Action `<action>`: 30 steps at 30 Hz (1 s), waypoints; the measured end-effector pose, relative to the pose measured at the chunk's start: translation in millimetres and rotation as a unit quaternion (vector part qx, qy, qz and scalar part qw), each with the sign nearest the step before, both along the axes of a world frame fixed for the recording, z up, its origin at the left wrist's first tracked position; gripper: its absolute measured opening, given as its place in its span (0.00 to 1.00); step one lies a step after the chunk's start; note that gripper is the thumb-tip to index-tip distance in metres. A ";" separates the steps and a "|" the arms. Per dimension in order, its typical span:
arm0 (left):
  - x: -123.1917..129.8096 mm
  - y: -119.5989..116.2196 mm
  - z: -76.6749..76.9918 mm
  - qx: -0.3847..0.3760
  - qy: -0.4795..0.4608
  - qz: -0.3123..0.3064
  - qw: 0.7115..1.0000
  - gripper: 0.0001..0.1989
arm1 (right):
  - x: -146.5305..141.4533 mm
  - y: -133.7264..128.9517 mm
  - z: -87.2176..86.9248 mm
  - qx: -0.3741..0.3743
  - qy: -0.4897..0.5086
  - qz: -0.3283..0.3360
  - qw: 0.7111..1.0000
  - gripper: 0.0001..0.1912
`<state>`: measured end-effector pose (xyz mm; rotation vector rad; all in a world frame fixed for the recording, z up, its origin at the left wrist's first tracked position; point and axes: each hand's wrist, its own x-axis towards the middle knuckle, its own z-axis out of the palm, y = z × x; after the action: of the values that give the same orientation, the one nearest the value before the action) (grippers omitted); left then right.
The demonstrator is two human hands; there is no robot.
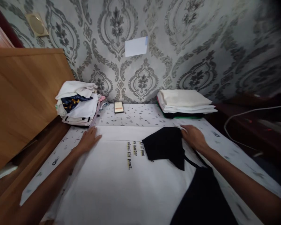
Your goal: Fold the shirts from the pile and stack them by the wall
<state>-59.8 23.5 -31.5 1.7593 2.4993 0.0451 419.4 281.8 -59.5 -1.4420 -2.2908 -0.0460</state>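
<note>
A white T-shirt (112, 181) with black sleeves lies spread before me, dark lettering with yellow marks on its front. Its far side is folded over in a strip, and one black sleeve (165, 145) lies across the lettering. More black cloth (203, 197) spreads at the lower right. My left hand (90, 139) rests on the far left end of the fold, fingers apart. At the far right end, my right hand (194, 137) lies beside the black sleeve with its fingers stretched out; its fingertips touch the shirt's edge.
A patterned white cloth (135, 114) covers the surface. Piled clothes (81, 104) stand at the back left, a neater folded stack (184, 101) at the back right. Between them is a small framed card (118, 107). A wooden panel (25, 100) borders the left; a white cable (239, 117) runs at right.
</note>
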 end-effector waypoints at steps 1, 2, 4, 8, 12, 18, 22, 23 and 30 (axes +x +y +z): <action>-1.1 -0.2 -0.4 0.001 0.001 0.000 1.000 0.34 | -4.6 -5.0 3.2 -0.006 0.001 0.006 1.000 0.21; -2.1 -0.2 -1.5 0.003 0.002 0.000 1.000 0.35 | -9.2 -10.6 5.4 -0.010 0.003 0.027 1.000 0.23; -3.5 0.0 -5.1 0.012 0.008 -0.001 1.000 0.36 | -16.4 -21.2 5.7 -0.031 -0.003 0.092 0.995 0.24; -5.3 -0.4 -10.0 0.035 0.024 -0.010 0.999 0.36 | -15.6 -32.4 -1.6 -0.092 -0.040 0.110 0.989 0.26; 1.7 -3.9 0.8 0.035 0.048 -0.011 0.998 0.33 | -2.3 -43.2 3.2 -0.090 -0.010 0.034 0.995 0.24; 76.3 -0.1 28.2 0.118 0.016 -0.200 0.973 0.23 | 15.3 -103.8 43.2 -0.099 0.091 0.140 0.981 0.17; 163.7 15.4 31.4 0.099 -0.055 -0.407 0.906 0.17 | 21.0 -142.4 60.7 -0.160 0.054 0.245 0.955 0.19; 182.5 20.3 30.7 0.093 -0.048 -0.440 0.892 0.16 | 21.6 -148.1 60.9 -0.163 0.037 0.257 0.952 0.20; 223.0 46.0 34.0 0.056 0.087 -0.480 0.871 0.17 | 20.3 -157.8 45.2 -0.123 0.008 0.241 0.963 0.14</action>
<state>163.1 69.5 2.5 2.9288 1.4319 -0.0396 439.7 124.0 -14.3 -0.9412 -2.6408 0.4054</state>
